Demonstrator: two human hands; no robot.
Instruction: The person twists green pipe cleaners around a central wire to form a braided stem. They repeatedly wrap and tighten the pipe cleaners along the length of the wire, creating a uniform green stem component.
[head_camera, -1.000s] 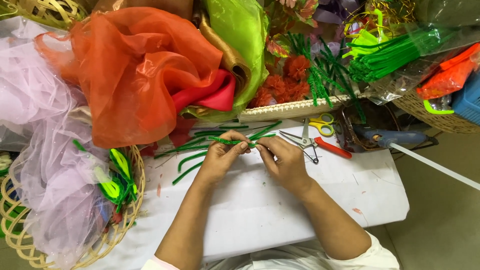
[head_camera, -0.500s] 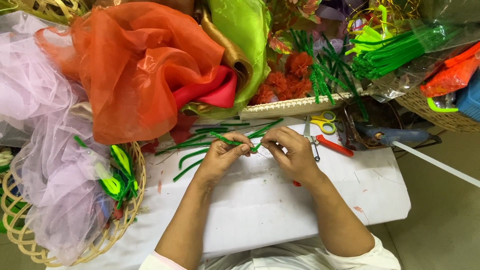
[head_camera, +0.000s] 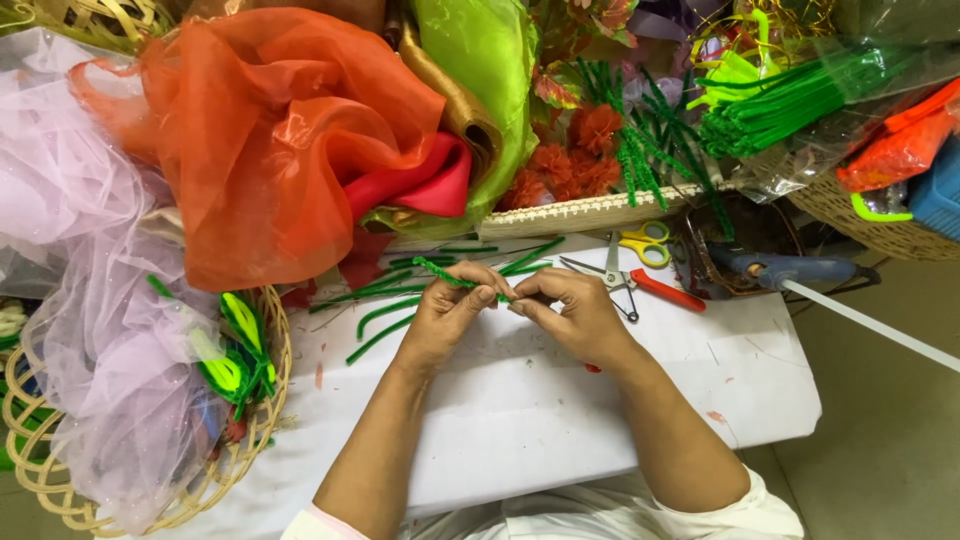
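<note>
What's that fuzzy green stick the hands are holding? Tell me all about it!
The fuzzy green stick is a thin, bendy craft stem that looks like wire covered in short green bristles. It lies nearly level, slightly tilted, just above the white table cover. The left hand and right hand pinch it between their fingers where they meet. One end pokes out up and to the left past the left hand; the rest is hidden under the fingers. More green stems lie loose nearby.

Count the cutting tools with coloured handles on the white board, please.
2. The yellow-handled scissors lie at the board's far edge, right of the hands. The red-handled pliers or snips lie just in front of them, nearer the right hand. Clutter may hide others.
</note>
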